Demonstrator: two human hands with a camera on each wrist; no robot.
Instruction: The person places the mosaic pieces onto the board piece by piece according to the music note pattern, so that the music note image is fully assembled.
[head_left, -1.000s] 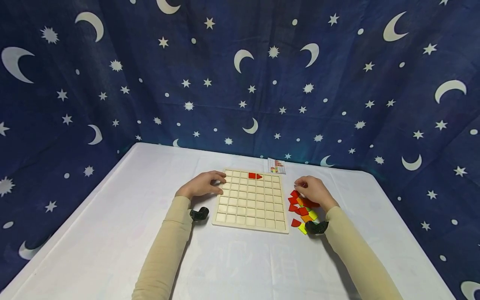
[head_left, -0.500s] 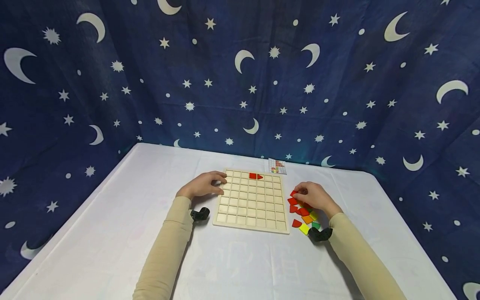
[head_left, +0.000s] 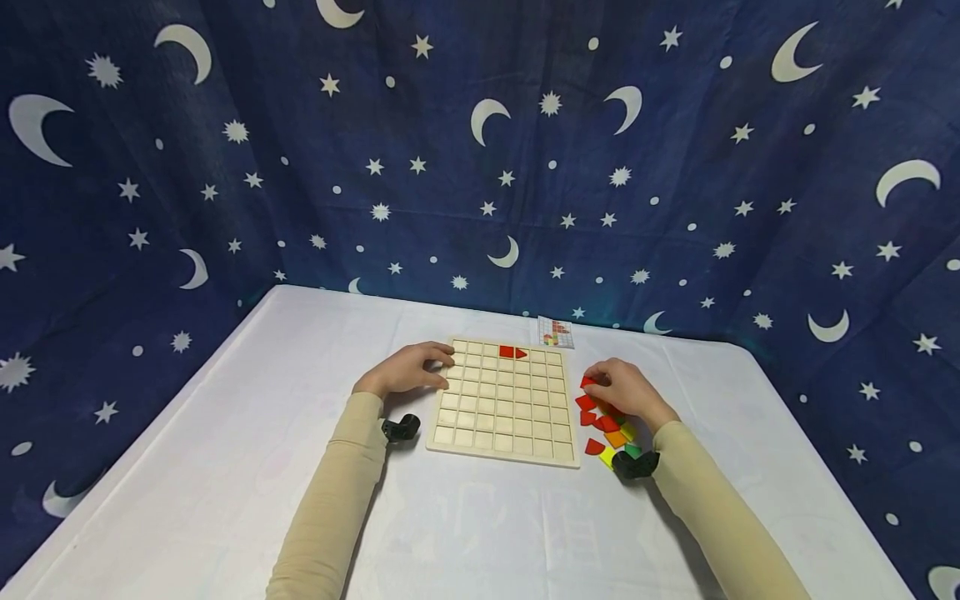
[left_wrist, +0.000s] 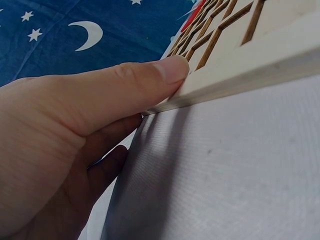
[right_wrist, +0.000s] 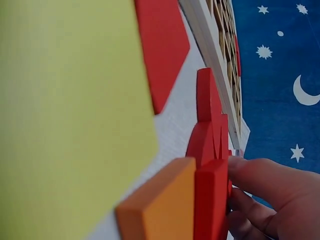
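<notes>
In the head view, my left hand (head_left: 405, 368) rests against the left edge of a wooden grid board (head_left: 498, 460). The left wrist view shows its thumb (left_wrist: 172, 70) lying on the board's rim, fingers lower at the side. A red square tile (head_left: 507, 352) and a red pointed tile (head_left: 521, 354) sit in the top row. At the board's right, my right hand (head_left: 628, 388) is over a pile of coloured tiles, thumb and fingers pinching a red tile (head_left: 587, 382). In the right wrist view, red tiles (right_wrist: 210, 195) partly hide those fingertips.
Several red tiles (head_left: 586, 403), an orange tile (head_left: 616, 439), a yellow tile (head_left: 607, 457) and a green tile (head_left: 633, 451) lie right of the board. A printed pattern card (head_left: 556, 332) is behind it. A star-patterned curtain (head_left: 480, 167) closes off the white table's far side.
My right hand has come down onto the tile pile and closed in on a red tile, then shifted slightly forward and left. The left hand and board have stayed put.
</notes>
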